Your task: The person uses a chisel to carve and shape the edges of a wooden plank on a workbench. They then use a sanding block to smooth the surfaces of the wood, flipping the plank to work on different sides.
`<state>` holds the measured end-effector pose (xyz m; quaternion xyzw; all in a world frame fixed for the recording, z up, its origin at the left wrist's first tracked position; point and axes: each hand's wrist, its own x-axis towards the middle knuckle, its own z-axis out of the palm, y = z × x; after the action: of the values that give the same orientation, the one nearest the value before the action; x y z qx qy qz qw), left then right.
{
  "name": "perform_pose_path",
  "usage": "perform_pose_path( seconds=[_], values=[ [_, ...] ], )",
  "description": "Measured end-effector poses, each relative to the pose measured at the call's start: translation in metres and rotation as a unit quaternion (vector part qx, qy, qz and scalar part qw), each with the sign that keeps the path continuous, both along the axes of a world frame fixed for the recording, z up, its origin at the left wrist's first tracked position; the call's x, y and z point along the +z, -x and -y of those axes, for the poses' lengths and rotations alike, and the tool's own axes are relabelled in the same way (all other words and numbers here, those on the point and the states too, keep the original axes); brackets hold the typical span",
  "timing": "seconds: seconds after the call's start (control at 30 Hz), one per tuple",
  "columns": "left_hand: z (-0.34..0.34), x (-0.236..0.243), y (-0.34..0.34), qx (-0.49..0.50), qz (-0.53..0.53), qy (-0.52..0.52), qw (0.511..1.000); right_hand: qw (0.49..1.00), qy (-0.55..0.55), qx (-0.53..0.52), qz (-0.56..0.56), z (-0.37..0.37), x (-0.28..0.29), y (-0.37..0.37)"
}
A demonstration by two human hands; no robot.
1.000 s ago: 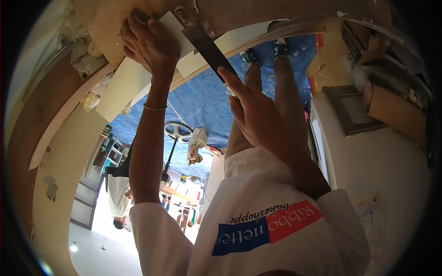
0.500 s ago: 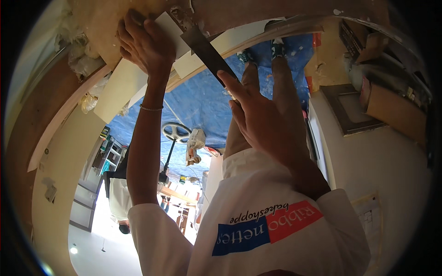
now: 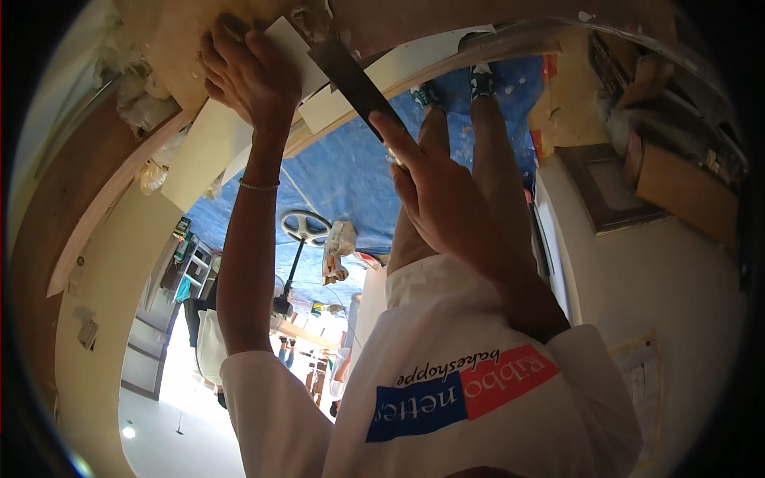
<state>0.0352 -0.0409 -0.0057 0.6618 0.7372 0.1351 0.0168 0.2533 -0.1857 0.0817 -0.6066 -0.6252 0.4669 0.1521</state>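
My left hand [image 3: 251,76] is at the upper left, its curled fingers holding a white flat piece [image 3: 295,60] against a tan work surface [image 3: 163,40]. My right hand [image 3: 438,195] grips the handle of a long, dark, flat tool [image 3: 347,76], which looks like a file, with the index finger laid along it. The tool slants up to the left, its far end at the right edge of the white piece. A pale board [image 3: 203,155] lies below my left hand.
A blue sheet [image 3: 358,183] covers the floor around my feet. A spoked wheel on a pole [image 3: 305,227] stands beyond my left forearm. A dark framed panel [image 3: 606,183] and cardboard [image 3: 685,207] are at right. Another person [image 3: 207,342] is partly visible behind my left arm.
My left hand and the white piece have shifted slightly left and up. My right hand and the tool have also moved a little up and left.
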Motion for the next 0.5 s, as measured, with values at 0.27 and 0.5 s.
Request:
perform_pose_path(
  seconds=[0.27,0.5],
  values=[
    [0.004,0.002,-0.002,0.009,0.015,0.008,1.0,1.0,0.004,0.003,-0.001,-0.009,-0.003,0.003],
    [0.001,-0.002,0.003,-0.003,0.022,0.002,1.0,0.997,-0.027,0.046,0.05,-0.023,0.016,-0.01]
  ],
)
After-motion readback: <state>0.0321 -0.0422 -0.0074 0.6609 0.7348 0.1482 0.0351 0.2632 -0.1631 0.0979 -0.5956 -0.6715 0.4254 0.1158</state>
